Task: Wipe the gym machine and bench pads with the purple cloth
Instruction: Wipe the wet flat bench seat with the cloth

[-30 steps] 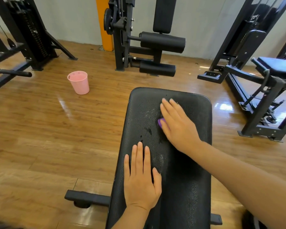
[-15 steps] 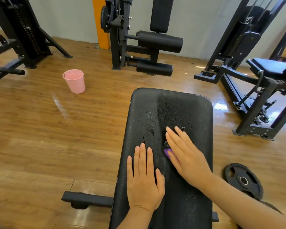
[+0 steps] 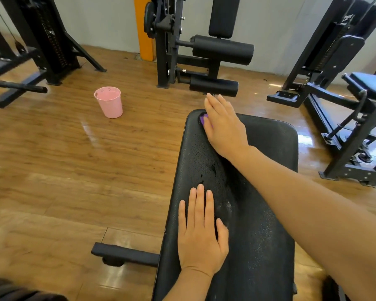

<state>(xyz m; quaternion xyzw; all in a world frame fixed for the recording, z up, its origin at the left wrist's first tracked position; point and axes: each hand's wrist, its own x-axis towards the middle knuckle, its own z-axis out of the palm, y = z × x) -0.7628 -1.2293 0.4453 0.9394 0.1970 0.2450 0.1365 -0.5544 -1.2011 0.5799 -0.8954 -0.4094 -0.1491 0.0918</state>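
Closest to the person, the left hand lies flat on the black bench pad. Its fingers are straight and side by side, palm down, and this grip holds nothing. The desk here is that long black pad. It has tiny dots all over it, and it looks wet and shiny in the middle, with small drops and a dark smear just past the left fingertips. A black foot bar sticks out from under the pad on the left side.

Farther up, the right arm reaches across the pad. The right hand presses down at the far left corner of the pad, fingers straight and pointing past the edge. Under this hand is the purple cloth. Only a small purple bit peeks out by the thumb side; the rest is hidden under the palm. The grip is flat on the cloth, not curled round it.

Past the pad, a pink bucket stands upright on the wooden floor, well apart from the bench. Behind it is a black gym machine with two round black roller pads and a tall back pad. An orange post stands by the wall. More black machines stand at the far left and far right.
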